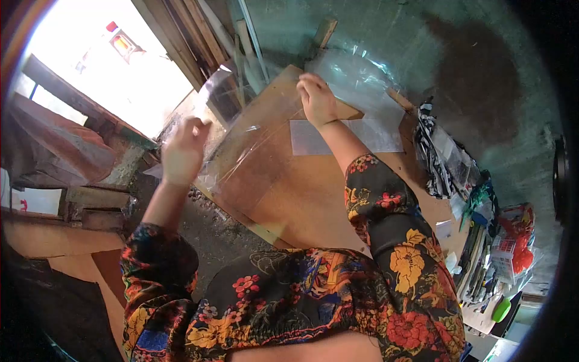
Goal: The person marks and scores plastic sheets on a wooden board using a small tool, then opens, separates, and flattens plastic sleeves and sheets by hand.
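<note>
Clear, glossy, creased plastic film (250, 145) stretched above a smooth brown board (319, 199) bearing a flat translucent rectangle (377, 136); arms extended, right hand (318, 99) pinched closed on the film, left hand (183, 151) curled, blurred, its hold impossible to tell; one film, one board, one rectangle.

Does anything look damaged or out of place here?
Mainly the large dark patch on the greenish wall, upper right: it contrasts with the paler surface around it. Stain or shadow, I cannot tell.

Opening (136, 75) overexposed, dim indoors; plastic sheet (250, 148) glinting; edges warped.
</note>
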Demonstrator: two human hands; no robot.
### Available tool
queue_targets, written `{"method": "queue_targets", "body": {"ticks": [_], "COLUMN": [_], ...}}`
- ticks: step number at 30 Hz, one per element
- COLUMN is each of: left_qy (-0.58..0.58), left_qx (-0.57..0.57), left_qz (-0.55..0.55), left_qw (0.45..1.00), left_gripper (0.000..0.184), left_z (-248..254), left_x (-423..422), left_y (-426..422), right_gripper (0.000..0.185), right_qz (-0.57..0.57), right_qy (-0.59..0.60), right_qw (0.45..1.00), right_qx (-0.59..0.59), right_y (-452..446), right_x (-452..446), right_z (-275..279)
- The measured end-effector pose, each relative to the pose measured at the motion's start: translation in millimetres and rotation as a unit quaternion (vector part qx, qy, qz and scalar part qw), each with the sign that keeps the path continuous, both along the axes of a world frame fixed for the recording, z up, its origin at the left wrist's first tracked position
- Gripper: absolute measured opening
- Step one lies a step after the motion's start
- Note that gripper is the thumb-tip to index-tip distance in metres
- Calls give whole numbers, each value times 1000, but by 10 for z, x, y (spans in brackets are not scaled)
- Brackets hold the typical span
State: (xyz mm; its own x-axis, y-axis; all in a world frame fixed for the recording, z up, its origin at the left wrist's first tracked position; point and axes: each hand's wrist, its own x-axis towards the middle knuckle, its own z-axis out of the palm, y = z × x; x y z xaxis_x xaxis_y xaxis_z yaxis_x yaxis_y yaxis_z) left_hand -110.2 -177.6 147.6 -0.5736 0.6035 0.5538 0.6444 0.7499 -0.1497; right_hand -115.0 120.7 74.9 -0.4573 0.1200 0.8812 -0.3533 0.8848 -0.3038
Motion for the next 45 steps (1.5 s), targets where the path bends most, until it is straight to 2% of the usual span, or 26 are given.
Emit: {"method": "queue_targets", "body": {"ticks": [2, 3, 5, 8, 9, 11, 14, 17, 18, 20, 21, 23, 24, 26, 27, 29, 31, 32, 33, 34, 35, 36, 39, 41, 43, 45], "left_qy": [-161, -245, -244, -308, -311, -346, -374, -387, -383, -383, -385, -365, -350, -349, -349, -329, -309, -368, -423, -422, -628, -774, -785, -797, -788, -774], "left_qx": [38, 59, -22, -135, -136, -119, -112, -115, -119, -121, -121, -128, -134, -146, -155, -97, -42, 16, 72, 71, 238, 378, 348, 353, 277, 286], "left_qz": [20, 32, 60, 20, 18, -33, -19, -18, -8, -4, 1, 4, 12, 12, 12, -22, -59, -139, -215, -222, -230, -214, -245, -246, -267, -281], "left_qw": [986, 967, 968, 942, 940, 930, 920, 915, 916, 916, 915, 922, 927, 926, 924, 939, 948, 919, 877, 876, 704, 461, 451, 425, 480, 490], "left_gripper": [10, 12, 15, 20, 20, 33, 40, 44, 46, 48, 51, 53, 55, 58, 61, 61, 61, 57, 53, 53, 47, 43, 35, 35, 37, 39], "left_z": [-407, -724, -1104, -1194, -1293, -1532, -1322, -1263, -1248, -1202, -1182, -1221, -1216, -1153, -1110, -1058, -1036, -1052, -1059, -998, -897, -855, -859, -802, -750, -706], "left_x": [224, 210, 307, 520, 532, 512, 543, 589, 616, 659, 686, 696, 696, 693, 694, 809, 916, 991, 1101, 1277, 1492, 1662, 1806, 1875, 1893, 1972], "left_y": [67, 97, 203, 405, 394, 406, 453, 480, 488, 488, 497, 519, 518, 511, 537, 645, 782, 891, 1021, 1200, 1403, 1538, 1653, 1613, 1601, 1641], "right_gripper": [5, 5, 12, 30, 30, 52, 60, 53, 53, 45, 45, 36, 36, 25, 25, 17, 18, 20, 20, 18, 17, 17, 10, 11, 10, 10], "right_qz": [30, 31, 22, 18, 17, 43, 11, -17, -19, -19, -23, -49, -53, -77, -83, -136, -150, -156, -163, -104, -43, -50, -10, 56, 104, 152], "right_qy": [-157, -160, -290, -307, -310, -374, -463, -509, -508, -418, -416, -539, -537, -445, -443, -297, -339, -381, -379, -331, -280, -278, -248, -282, -277, -271], "right_qw": [987, 987, 956, 951, 950, 926, 881, 850, 851, 857, 858, 801, 802, 890, 891, 940, 912, 876, 875, 892, 903, 903, 914, 859, 837, 811], "right_qx": [-2, -5, -21, 19, 18, -27, 101, 133, 132, 301, 300, 257, 256, 59, 59, -100, -176, -253, -255, -290, -323, -323, -320, -423, -461, -496], "right_y": [95, 131, 225, 441, 412, 289, 297, 339, 381, 478, 474, 431, 483, 610, 614, 576, 442, 337, 222, 91, -29, -141, -316, -218, -168, -83], "right_x": [152, 169, 235, 363, 485, 818, 1143, 1216, 1195, 1102, 1135, 1192, 1218, 1324, 1413, 1771, 2016, 2119, 2224, 2311, 2388, 2510, 2763, 2861, 3015, 3187], "right_z": [-283, -423, -668, -1154, -1102, -814, -800, -954, -1098, -1376, -1276, -954, -965, -979, -909, -679, -400, -308, -285, -272, -245, -148, 80, -35, -12, 30]}}
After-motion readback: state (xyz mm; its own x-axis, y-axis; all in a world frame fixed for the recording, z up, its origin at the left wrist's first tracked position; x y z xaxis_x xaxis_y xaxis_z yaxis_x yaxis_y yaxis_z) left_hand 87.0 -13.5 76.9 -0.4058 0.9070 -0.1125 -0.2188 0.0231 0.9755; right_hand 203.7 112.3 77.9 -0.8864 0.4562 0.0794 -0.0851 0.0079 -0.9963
